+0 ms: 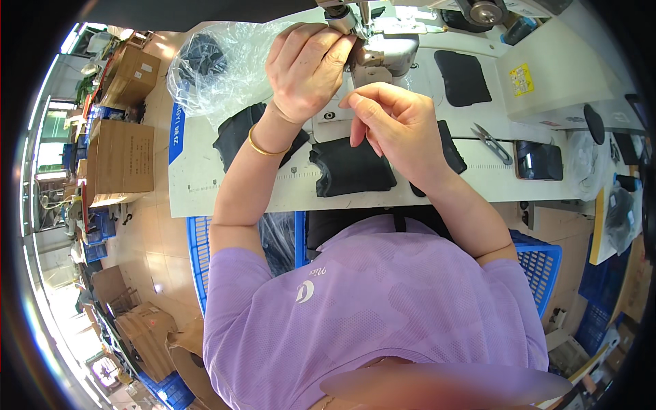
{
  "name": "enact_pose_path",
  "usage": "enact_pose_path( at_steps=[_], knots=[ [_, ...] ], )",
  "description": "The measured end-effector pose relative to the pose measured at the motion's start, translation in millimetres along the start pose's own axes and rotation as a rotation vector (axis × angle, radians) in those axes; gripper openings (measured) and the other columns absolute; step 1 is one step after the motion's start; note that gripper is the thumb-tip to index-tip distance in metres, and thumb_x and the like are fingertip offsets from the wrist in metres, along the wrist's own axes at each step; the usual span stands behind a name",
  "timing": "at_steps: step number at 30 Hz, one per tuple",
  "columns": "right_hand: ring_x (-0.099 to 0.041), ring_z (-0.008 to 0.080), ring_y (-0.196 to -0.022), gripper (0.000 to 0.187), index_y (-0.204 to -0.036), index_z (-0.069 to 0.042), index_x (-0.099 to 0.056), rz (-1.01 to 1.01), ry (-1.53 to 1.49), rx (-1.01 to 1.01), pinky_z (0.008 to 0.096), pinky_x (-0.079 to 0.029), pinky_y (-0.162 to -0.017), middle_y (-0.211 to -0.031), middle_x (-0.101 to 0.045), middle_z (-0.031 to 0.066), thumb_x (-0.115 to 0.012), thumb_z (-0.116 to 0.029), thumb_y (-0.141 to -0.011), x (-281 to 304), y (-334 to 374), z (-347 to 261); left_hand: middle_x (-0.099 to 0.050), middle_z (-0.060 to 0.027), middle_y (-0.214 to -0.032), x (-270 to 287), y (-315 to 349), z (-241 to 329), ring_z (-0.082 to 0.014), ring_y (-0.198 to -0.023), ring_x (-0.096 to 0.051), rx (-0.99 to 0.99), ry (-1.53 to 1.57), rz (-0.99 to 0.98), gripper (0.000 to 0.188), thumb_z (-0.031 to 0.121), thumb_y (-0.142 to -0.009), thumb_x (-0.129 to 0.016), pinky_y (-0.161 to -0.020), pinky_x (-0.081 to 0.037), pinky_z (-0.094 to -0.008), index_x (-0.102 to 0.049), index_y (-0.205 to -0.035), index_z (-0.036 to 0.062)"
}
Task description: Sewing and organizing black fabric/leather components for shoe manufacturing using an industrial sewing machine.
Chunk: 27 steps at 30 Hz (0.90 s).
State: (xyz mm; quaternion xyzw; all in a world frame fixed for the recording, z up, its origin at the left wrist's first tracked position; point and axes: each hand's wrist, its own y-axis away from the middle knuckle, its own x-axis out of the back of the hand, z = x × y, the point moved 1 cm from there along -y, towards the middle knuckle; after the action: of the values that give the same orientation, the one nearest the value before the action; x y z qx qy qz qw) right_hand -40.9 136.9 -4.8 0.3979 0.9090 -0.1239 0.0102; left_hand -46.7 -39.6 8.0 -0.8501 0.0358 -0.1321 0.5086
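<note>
At the needle area of a sewing machine (388, 53), my left hand (304, 74) is raised with its fingers closed together; whatever they grip is hidden. My right hand (403, 130) hovers just in front of the machine's bed. Its thumb and index finger are pinched, the other fingers curled, and anything between them is too small to make out. Below the hands lies a folded black fabric piece (352, 169). Another black piece (239, 133) is partly behind my left forearm. A third (449, 147) shows beside my right wrist, and a flat black panel (462, 78) rests farther back right.
Thread snips (492, 143) and a dark phone (538, 160) lie on the white table's right side. A clear plastic bag (239, 68) sits at the back left. Blue crates (540, 270) stand under the front edge. Cardboard boxes (123, 160) are stacked to the left.
</note>
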Motion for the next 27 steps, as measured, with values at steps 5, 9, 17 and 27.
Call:
enact_pose_path(
  at_steps=[5,9,17,27],
  knots=[
    [-0.056,0.0025,-0.058,0.017,-0.088,0.0,-0.069,-0.016,0.044,-0.111,0.0202,-0.038,-0.05,-0.063,-0.064,0.0013,-0.058,-0.011,-0.094,2,4,-2,-0.065,-0.0022,-0.087,-1,4,-1,-0.0188,-0.078,-0.063,0.004,0.004,0.017,0.03,0.01,-0.058,-0.07,-0.068,-0.049,-0.0312,-0.072,-0.088,0.0066],
    [-0.047,0.0019,-0.049,0.016,-0.095,0.001,-0.07,-0.011,0.066,-0.035,0.018,-0.036,-0.046,-0.065,-0.065,0.0041,-0.058,-0.01,-0.095,4,9,6,-0.064,-0.0025,-0.09,-1,9,3,-0.0205,-0.079,-0.061,0.095,0.032,0.012,0.032,0.005,-0.059,-0.072,-0.072,-0.047,-0.0329,-0.07,-0.091,0.0064],
    [-0.061,0.0267,-0.081,0.034,-0.103,-0.002,-0.064,0.269,1.03,0.17,0.0369,-0.049,-0.07,-0.089,-0.062,0.0108,-0.078,-0.021,-0.079,67,52,37,-0.061,-0.0128,-0.093,5,5,14,-0.0336,-0.087,-0.06,0.724,0.139,-0.37,0.029,-0.005,-0.075,-0.064,-0.075,-0.049,-0.0425,-0.063,-0.103,0.0022],
    [-0.057,0.0318,-0.098,0.05,-0.107,0.002,-0.06,0.232,1.268,0.028,0.0413,-0.045,-0.086,-0.102,-0.059,0.0139,-0.083,-0.026,-0.072,94,74,64,-0.063,-0.0086,-0.103,147,57,-24,-0.0282,-0.096,-0.059,0.466,-0.297,-0.746,0.049,0.003,-0.06,-0.066,-0.083,-0.046,-0.0392,-0.069,-0.109,0.0057]
  ],
)
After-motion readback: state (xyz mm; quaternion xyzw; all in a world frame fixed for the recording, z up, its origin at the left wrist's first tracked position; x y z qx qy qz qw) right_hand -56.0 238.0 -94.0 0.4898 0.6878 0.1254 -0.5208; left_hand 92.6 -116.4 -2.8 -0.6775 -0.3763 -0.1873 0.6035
